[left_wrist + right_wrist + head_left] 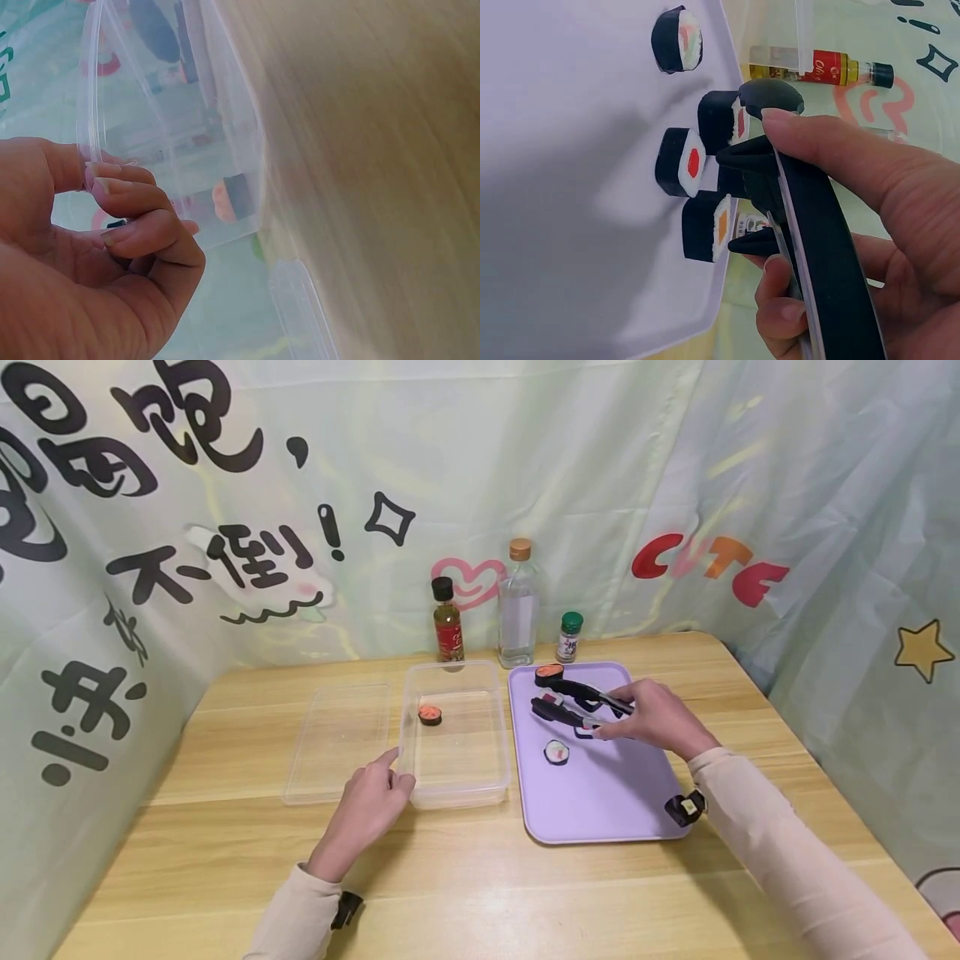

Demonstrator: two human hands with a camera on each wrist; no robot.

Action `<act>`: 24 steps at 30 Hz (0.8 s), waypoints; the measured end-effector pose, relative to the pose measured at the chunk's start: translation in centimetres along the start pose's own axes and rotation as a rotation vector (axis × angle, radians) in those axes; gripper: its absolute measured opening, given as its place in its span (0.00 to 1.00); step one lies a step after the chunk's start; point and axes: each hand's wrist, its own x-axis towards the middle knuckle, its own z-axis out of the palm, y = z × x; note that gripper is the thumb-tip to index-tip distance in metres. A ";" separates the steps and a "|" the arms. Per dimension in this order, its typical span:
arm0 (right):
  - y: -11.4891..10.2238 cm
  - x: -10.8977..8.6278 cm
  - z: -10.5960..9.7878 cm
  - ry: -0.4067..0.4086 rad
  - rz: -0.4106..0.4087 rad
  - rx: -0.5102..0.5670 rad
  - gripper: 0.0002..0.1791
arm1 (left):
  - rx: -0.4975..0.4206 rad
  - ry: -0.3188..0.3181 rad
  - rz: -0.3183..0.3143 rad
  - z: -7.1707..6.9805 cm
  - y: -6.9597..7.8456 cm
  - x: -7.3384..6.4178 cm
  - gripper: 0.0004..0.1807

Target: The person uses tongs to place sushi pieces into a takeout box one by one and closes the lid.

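My left hand (371, 802) pinches the near left part of the rim of a clear plastic container (456, 795). One orange-topped sushi piece (430, 716) sits inside it, towards the left wall. Over the purple tray (592, 806), my right hand (663, 718) holds black-tipped tongs (557, 712) with their arms spread. Several sushi pieces lie around and beneath the tong tips, partly hidden, among them a red-centred roll (694, 162) and an orange-centred one (721, 229). Nearer to me on the tray is a separate sushi roll (557, 752). Another orange-topped sushi piece (550, 672) lies at the tray's far edge.
A clear flat lid (337, 743) lies left of the container. Along the back stand a small red-labelled oil bottle (448, 631), a tall clear bottle (518, 618) and a green-capped shaker (570, 637). Printed curtains enclose the wooden table (480, 902) behind and at the sides.
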 end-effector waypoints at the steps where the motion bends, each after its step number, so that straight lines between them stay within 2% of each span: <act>1: 0.0 0.0 0.0 0.003 0.000 -0.001 0.44 | 0.000 0.000 0.001 0.0 0.0 0.0 0.32; 13: 0.6 0.3 0.8 -0.012 0.032 -0.004 0.45 | -0.004 0.003 0.001 0.0 -0.1 0.0 0.32; 24: 0.8 0.3 1.0 -0.004 0.013 -0.015 0.41 | 0.001 0.000 0.006 0.0 -0.1 0.0 0.32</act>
